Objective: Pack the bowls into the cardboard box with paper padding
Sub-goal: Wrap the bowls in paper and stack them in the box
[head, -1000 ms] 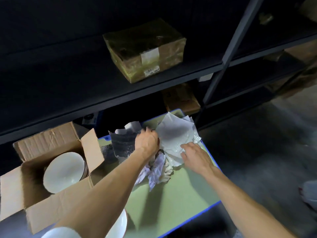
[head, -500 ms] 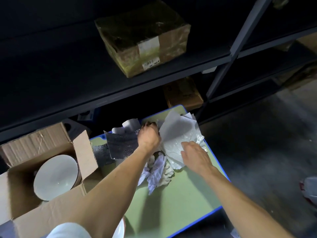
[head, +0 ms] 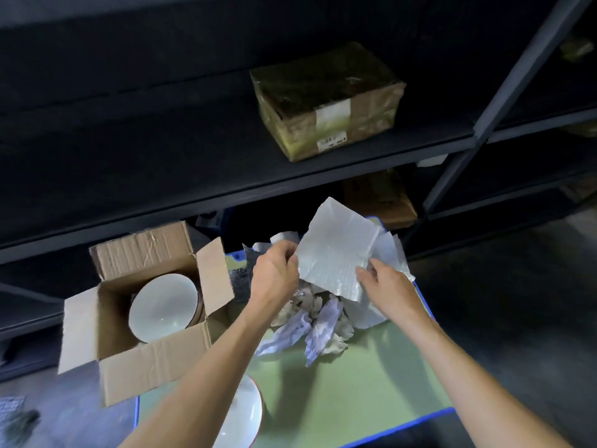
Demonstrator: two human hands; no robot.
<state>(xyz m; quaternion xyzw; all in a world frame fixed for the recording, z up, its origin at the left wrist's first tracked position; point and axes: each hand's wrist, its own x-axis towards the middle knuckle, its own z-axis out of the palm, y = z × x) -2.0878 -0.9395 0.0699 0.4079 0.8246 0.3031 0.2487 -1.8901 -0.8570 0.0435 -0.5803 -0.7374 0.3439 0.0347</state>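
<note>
Up off the pile (head: 316,321) since the last frame, sheet (head: 336,250) is pinched at its edges by my left hand (head: 274,273) and right hand (head: 384,286); bowl (head: 163,307) sits in the box (head: 155,360), second bowl (head: 242,412) at table (head: 355,399) edge under my left forearm, so I reckon swinging boxward could clip it.

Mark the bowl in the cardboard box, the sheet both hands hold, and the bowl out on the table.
packed bowl (head: 163,307), head view, middle of its white inside.
held sheet (head: 336,250), head view, centre of its face.
unpacked bowl (head: 242,415), head view, exposed part of its inside.
</note>
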